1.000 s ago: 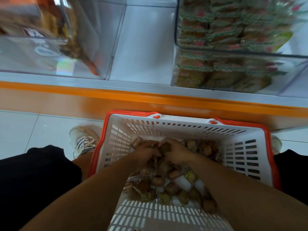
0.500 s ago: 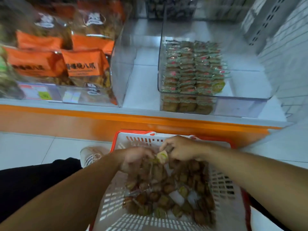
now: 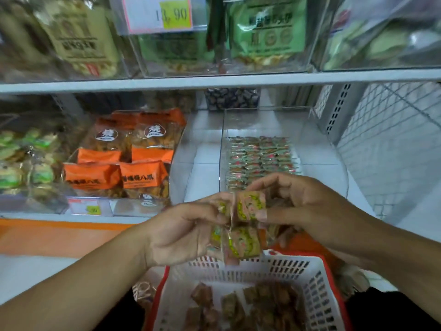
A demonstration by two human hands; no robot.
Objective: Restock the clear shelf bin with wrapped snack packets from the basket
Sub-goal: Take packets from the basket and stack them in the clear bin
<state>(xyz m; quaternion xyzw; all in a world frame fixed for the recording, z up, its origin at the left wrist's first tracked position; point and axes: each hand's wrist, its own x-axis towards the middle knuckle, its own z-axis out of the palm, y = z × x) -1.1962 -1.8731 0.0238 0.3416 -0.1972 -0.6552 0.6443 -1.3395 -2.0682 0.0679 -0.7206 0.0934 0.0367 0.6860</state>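
Wrapped snack packets point(image 3: 248, 223), a small bunch w/ green-yellow edging, held up between both hands, above the basket's far rim & in front of the clear shelf bin point(image 3: 322, 149). Upper packet pinched at the fingertips, lower one hung just under the fingers. Left hand point(image 3: 181, 232) gripped the bunch from its side, fingers curled in on the wrappers. Right hand point(image 3: 298, 201) gripped from the opp. side, thumb under, fingers arched over & clamped on the top packet. Exact no. of packets couldn't be told, wrappers overlapped.

Below the fingers: white basket point(image 3: 317, 290) w/ red rim, more brown packets point(image 3: 250, 304) loose on its bottom. Beyond the fingertips: bin partly filled, neat rows of green-red packets point(image 3: 260, 156) stacked toward its left wall, right part bare. Further off past the left-hand knuckles: orange snack bags point(image 3: 114, 173) in a neighbouring bin. Well above the fingers: upper shelf w/ a price tag point(image 3: 158, 14) & green bags point(image 3: 269, 29), blurred.
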